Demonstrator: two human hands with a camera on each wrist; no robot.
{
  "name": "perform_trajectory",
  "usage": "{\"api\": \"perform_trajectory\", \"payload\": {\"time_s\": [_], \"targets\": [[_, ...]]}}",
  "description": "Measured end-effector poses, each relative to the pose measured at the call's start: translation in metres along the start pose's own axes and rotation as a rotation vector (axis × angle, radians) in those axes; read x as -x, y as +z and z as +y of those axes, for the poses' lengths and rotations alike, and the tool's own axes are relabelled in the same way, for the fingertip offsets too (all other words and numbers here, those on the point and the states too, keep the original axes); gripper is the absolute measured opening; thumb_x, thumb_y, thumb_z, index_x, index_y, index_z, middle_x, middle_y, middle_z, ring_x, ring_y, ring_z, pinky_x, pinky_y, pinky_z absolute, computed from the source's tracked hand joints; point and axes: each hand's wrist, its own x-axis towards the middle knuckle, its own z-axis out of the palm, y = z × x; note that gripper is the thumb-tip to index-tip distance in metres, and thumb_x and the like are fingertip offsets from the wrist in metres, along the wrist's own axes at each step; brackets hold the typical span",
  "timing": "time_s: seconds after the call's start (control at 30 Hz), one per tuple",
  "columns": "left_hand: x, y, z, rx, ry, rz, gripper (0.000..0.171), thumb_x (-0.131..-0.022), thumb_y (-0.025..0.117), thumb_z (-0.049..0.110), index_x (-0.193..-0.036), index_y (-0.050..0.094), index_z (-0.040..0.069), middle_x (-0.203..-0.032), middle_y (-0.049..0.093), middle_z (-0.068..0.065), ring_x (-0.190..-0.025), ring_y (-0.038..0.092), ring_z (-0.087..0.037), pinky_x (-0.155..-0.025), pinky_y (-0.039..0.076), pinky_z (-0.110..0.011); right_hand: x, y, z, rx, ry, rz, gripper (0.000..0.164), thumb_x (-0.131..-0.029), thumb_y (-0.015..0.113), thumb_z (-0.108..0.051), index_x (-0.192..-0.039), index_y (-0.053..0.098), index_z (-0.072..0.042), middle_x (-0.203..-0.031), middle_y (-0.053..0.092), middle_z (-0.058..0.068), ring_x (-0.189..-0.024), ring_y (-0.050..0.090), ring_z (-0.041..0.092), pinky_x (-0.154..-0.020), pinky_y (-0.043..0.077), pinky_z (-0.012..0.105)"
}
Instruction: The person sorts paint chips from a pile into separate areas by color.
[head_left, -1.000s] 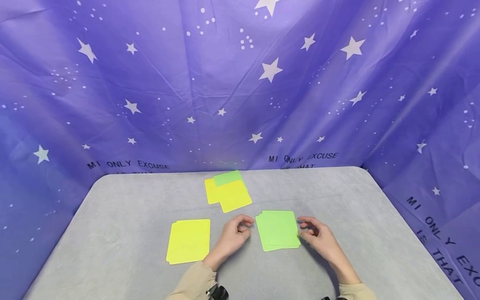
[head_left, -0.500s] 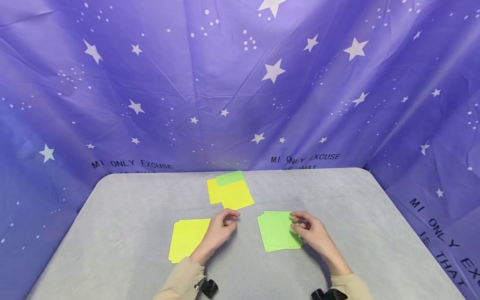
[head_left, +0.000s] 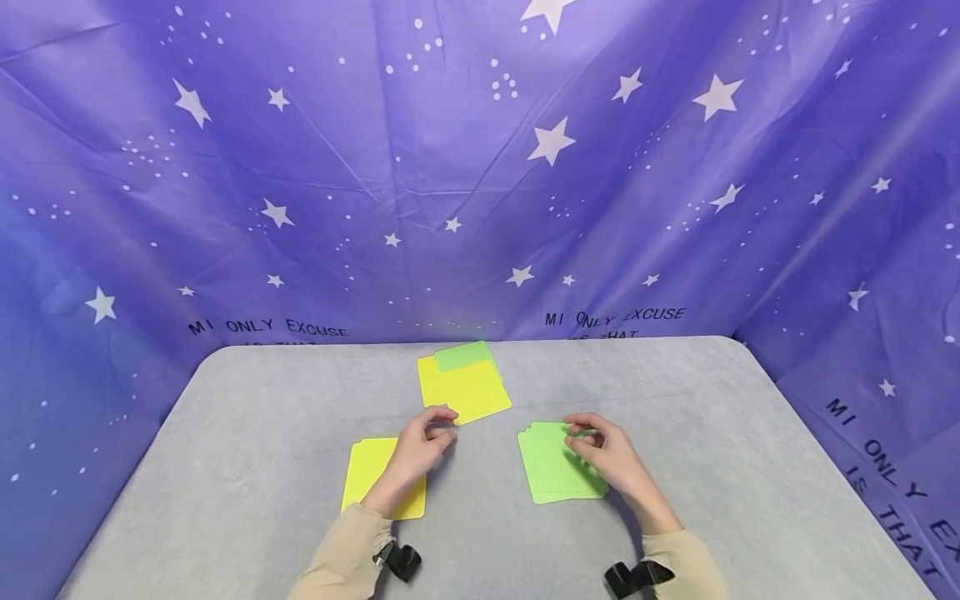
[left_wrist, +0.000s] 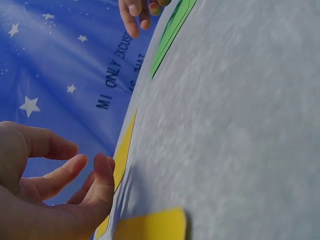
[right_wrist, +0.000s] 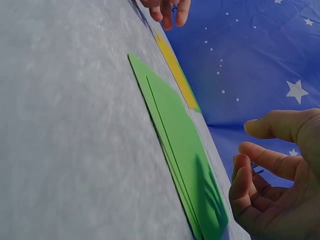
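My left hand [head_left: 415, 450] hovers over the right part of a stack of yellow square cards [head_left: 367, 467], hiding some of it. Nothing is between its loosely bent fingers, as the left wrist view shows. Its fingertips overlap the near corner of the far pile in the head view. On the right, my right hand [head_left: 609, 457] hangs above a slightly fanned stack of green square cards [head_left: 551, 475], casting a shadow on it. The right wrist view shows its thumb and fingers [right_wrist: 270, 160] apart and holding nothing.
Farther back lies a loose pile with yellow cards [head_left: 476, 390] over a green card [head_left: 461, 358]. The grey table [head_left: 262, 400] ends at a purple starry curtain [head_left: 480, 183] behind and at both sides. Each wrist wears a small black camera [head_left: 405, 562].
Both hands have moved left. The left went from beside the green stack to over the yellow one; the right went from the green stack's right edge to above it. The cards stay put.
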Motion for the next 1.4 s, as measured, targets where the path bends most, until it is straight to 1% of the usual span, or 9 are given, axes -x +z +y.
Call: {"api": "perform_trajectory", "payload": {"time_s": [0.23, 0.4, 0.63, 0.83, 0.9, 1.0, 1.13, 1.27, 1.4], "targets": [[-0.006, -0.009, -0.004, 0.05, -0.031, 0.022, 0.028, -0.087, 0.06, -0.004, -0.116, 0.06, -0.006, -0.114, 0.06, -0.019, -0.089, 0.062, -0.023, -0.073, 0.051, -0.029, -0.01, 0.012, -0.007, 0.004, 0.001, -0.015, 0.031, -0.085, 0.067, -0.002, -0.116, 0.064, 0.004, -0.099, 0.063, 0.011, -0.076, 0.055, 0.016, -0.061, 0.045, 0.023], [-0.01, -0.013, -0.008, 0.126, -0.059, 0.002, 0.032, -0.089, 0.057, -0.002, -0.121, 0.056, -0.008, -0.12, 0.056, -0.023, -0.101, 0.06, -0.03, -0.082, 0.052, -0.036, -0.018, 0.022, -0.012, 0.0, -0.007, -0.019, 0.03, -0.086, 0.067, -0.003, -0.115, 0.064, 0.004, -0.099, 0.064, 0.011, -0.079, 0.056, 0.017, -0.063, 0.046, 0.024], [-0.015, -0.017, -0.009, 0.218, -0.096, -0.021, 0.042, -0.089, 0.057, 0.001, -0.129, 0.047, -0.009, -0.126, 0.052, -0.029, -0.111, 0.056, -0.037, -0.086, 0.052, -0.038, -0.029, 0.036, -0.016, -0.044, -0.023, -0.01, 0.029, -0.085, 0.066, 0.002, -0.113, 0.064, 0.006, -0.098, 0.063, 0.014, -0.077, 0.058, 0.015, -0.059, 0.047, 0.023], [-0.018, -0.016, -0.008, 0.285, -0.145, -0.024, 0.048, -0.09, 0.056, 0.002, -0.135, 0.04, -0.007, -0.131, 0.049, -0.03, -0.118, 0.051, -0.04, -0.09, 0.05, -0.04, -0.039, 0.052, -0.022, -0.089, -0.042, 0.003, 0.036, -0.084, 0.066, 0.005, -0.119, 0.06, 0.007, -0.106, 0.06, 0.021, -0.081, 0.058, 0.018, -0.06, 0.047, 0.022], [-0.019, -0.015, -0.008, 0.29, -0.152, -0.025, 0.05, -0.09, 0.055, 0.002, -0.136, 0.038, -0.007, -0.131, 0.048, -0.03, -0.119, 0.051, -0.04, -0.091, 0.049, -0.041, -0.042, 0.057, -0.023, -0.076, -0.057, -0.005, 0.039, -0.083, 0.065, 0.005, -0.122, 0.059, 0.007, -0.11, 0.06, 0.023, -0.087, 0.06, 0.024, -0.066, 0.049, 0.025], [-0.02, -0.014, -0.007, 0.298, -0.167, -0.024, 0.052, -0.09, 0.056, 0.004, -0.137, 0.036, -0.005, -0.131, 0.048, -0.03, -0.118, 0.051, -0.039, -0.093, 0.048, -0.041, -0.05, 0.063, -0.025, -0.045, -0.074, -0.028, 0.044, -0.083, 0.065, 0.004, -0.126, 0.057, 0.006, -0.119, 0.058, 0.025, -0.101, 0.059, 0.034, -0.081, 0.051, 0.036], [-0.021, -0.016, -0.006, 0.324, -0.163, -0.032, 0.056, -0.089, 0.057, 0.005, -0.139, 0.033, -0.005, -0.131, 0.048, -0.032, -0.116, 0.052, -0.039, -0.096, 0.046, -0.043, -0.063, 0.071, -0.028, 0.001, -0.07, -0.064, 0.052, -0.084, 0.066, 0.0, -0.133, 0.053, 0.003, -0.129, 0.054, 0.025, -0.117, 0.052, 0.039, -0.098, 0.042, 0.048], [-0.02, -0.017, -0.005, 0.335, -0.162, -0.057, 0.06, -0.088, 0.059, 0.006, -0.141, 0.032, -0.003, -0.133, 0.046, -0.032, -0.116, 0.052, -0.037, -0.097, 0.044, -0.042, -0.072, 0.077, -0.03, 0.004, -0.042, -0.102, 0.059, -0.084, 0.066, -0.001, -0.139, 0.046, 0.003, -0.135, 0.048, 0.027, -0.123, 0.046, 0.041, -0.102, 0.038, 0.05], [-0.02, -0.018, -0.004, 0.349, -0.162, -0.084, 0.063, -0.088, 0.06, 0.006, -0.142, 0.029, -0.001, -0.135, 0.043, -0.03, -0.117, 0.051, -0.035, -0.098, 0.043, -0.041, -0.075, 0.081, -0.03, -0.036, -0.027, -0.125, 0.065, -0.083, 0.066, 0.0, -0.143, 0.041, 0.004, -0.136, 0.045, 0.03, -0.122, 0.046, 0.042, -0.101, 0.038, 0.051]]}}
